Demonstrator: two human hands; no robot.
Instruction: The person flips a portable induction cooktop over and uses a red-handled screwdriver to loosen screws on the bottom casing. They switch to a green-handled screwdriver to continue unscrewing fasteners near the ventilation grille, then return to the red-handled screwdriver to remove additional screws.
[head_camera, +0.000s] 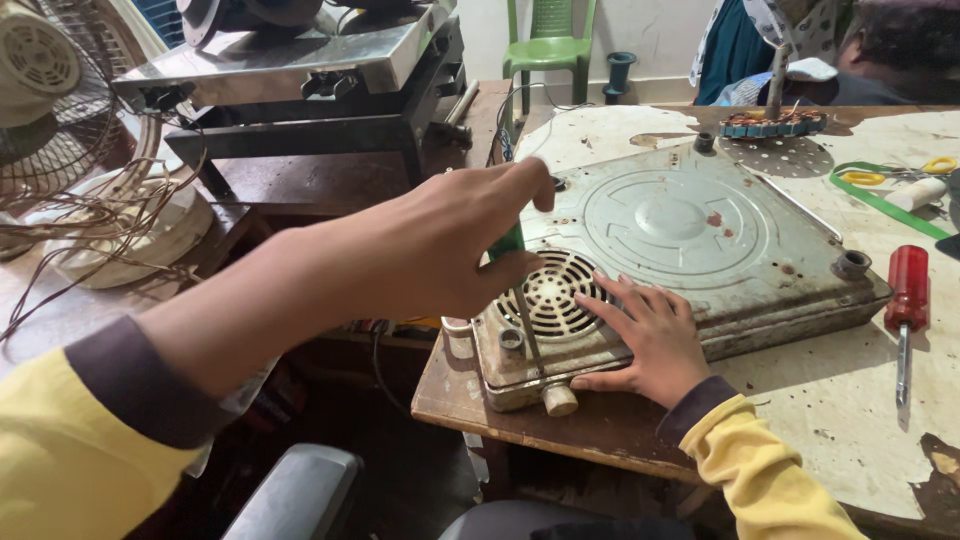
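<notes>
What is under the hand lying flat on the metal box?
The right hand lies flat on the upturned appliance, partly over its round vent grille. The part beneath the palm is hidden.

No packages, labels, signs or screens to see anywhere in this view.
</notes>
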